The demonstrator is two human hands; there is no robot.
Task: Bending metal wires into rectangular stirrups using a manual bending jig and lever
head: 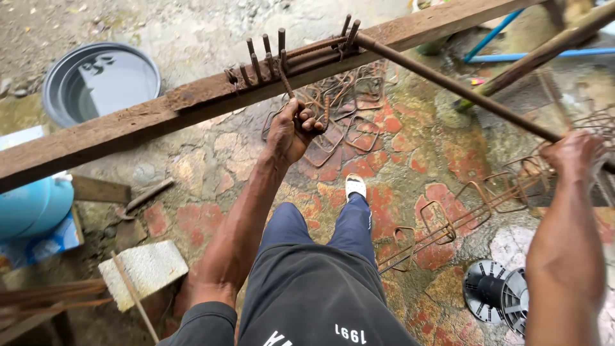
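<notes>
My left hand (291,131) is closed around a thin rusty steel rod (286,82) that runs up between the upright pegs (264,56) set in a long wooden beam (128,125). My right hand (573,157) grips the far end of a long rusty bending bar (461,90), whose head sits at the pegs on the beam. Below the beam lies a pile of bent rectangular stirrups (346,106). More bent stirrups (461,208) lie on the stone floor near my right arm.
A grey basin of water (99,80) stands at the upper left. A blue drum (32,205) and a concrete block (144,269) are at the left. A black plastic fan-like disc (496,295) lies lower right. Blue pipes (544,54) run at the top right.
</notes>
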